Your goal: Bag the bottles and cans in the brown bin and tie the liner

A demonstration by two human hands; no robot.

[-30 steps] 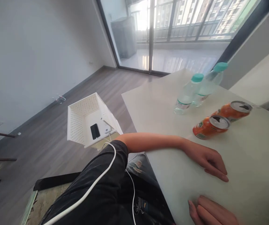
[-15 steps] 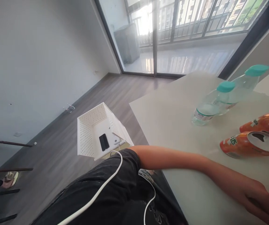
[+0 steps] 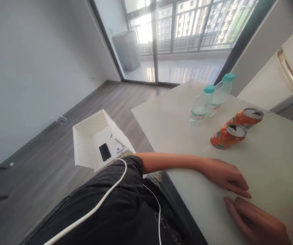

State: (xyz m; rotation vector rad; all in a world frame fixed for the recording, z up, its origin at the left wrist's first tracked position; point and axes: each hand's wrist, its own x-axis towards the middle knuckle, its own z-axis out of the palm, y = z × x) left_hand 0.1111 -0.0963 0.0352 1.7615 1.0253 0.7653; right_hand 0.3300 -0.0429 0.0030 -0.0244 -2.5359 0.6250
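My left hand [image 3: 229, 178] rests on the white table [image 3: 161, 119], its fingers loosely curled, with nothing in them that I can see. Just nearer, at the lower right, lies my right hand [image 3: 258, 219], thumb and fingers apart and holding nothing. The two hands are close but not touching. Beyond my left hand stand two opened orange cans, a nearer one [image 3: 228, 136] and a farther one [image 3: 247, 117]. Behind them are two clear bottles with teal caps, a nearer one [image 3: 200, 107] and a farther one [image 3: 220, 93].
On the left, a white perforated basket [image 3: 84, 146] holds a black phone [image 3: 105, 152]. A white cable [image 3: 98, 207] runs over my sleeve. Small bottles [image 3: 60, 119] are on the floor by the wall. A glass sliding door [image 3: 155, 51] is at the back.
The view has shifted to the right, so the bottles, cans and basket appear farther left. My right hand has come into view, and my left hand now shows whole.
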